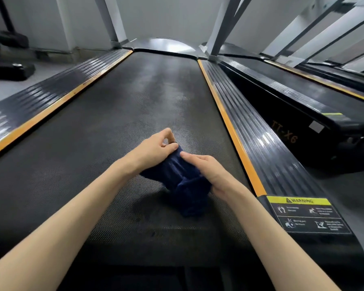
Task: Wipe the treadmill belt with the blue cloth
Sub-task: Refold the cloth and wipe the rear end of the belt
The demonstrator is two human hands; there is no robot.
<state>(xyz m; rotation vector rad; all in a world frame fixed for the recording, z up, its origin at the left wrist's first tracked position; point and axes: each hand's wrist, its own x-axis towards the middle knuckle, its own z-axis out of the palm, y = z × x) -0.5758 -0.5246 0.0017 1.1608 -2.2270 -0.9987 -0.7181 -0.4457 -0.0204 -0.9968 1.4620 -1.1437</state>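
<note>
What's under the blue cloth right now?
The black treadmill belt. The left hand and right hand grip the bunched blue cloth above it; the patch directly beneath is covered.

Both hands held a bunched blue cloth just above the treadmill belt: the left hand pinched its far end, the right hand gripped its near side. A warning label sat on the right side rail.

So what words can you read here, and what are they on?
"WARNING" on the yellow strip of the sticker on the right side rail.
"TT-X6", faint, on the side of the neighbouring treadmill.
Small white print under the sticker's pictures: too blurred to read.
</note>
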